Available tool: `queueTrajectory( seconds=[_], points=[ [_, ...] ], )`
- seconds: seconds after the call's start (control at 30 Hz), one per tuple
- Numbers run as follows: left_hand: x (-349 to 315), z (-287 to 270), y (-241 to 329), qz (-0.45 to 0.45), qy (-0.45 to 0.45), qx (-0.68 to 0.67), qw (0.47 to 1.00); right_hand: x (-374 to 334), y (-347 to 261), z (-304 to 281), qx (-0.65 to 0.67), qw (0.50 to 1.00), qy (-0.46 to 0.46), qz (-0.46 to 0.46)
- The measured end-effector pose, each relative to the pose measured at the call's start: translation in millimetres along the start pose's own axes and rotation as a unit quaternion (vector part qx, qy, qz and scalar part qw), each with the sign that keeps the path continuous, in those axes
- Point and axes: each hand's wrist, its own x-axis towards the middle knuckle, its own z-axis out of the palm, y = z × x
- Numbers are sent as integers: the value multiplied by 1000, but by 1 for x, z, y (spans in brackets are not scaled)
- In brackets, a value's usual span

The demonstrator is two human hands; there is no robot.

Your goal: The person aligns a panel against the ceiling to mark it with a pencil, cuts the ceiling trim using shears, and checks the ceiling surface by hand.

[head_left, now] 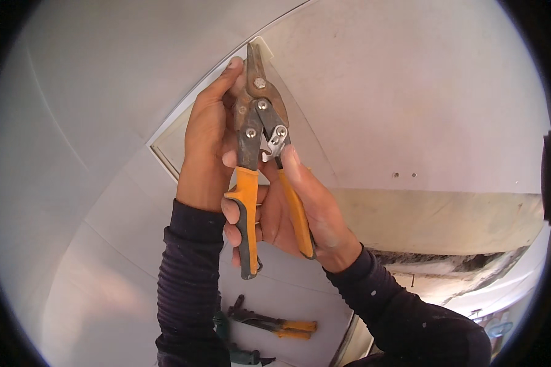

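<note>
A pair of tin snips (261,104) with orange and black handles points upward, with dark, worn blades slightly parted at the tips. My right hand (315,211) wraps round the spread handles from below. Its thumb rests near the small metal latch, and several fingertips curl over the left handle. Closed against the left side of the snips' head is my left hand (209,137), one digit reaching up beside the blades. Its other fingers are largely hidden behind the tool. Behind the blades lies a pale angled trim edge (174,131).
Below my hands, another orange-handled hand tool (275,320) lies on a light grey surface, beside a dark green tool (243,356) partly covered by my left sleeve. A large pale panel (422,104) spreads to the right. Under it runs a ragged, dirty gap (453,263).
</note>
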Motion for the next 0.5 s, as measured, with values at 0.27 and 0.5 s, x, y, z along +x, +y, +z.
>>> queueTrajectory(
  seconds=[0.27,0.5],
  points=[
    [-14,8,5,-31,-23,-3,999,3,6,9,54,998,-4,-24],
    [-37,10,15,-32,-103,-62,992,8,6,41,86,995,27,-31]
  ],
)
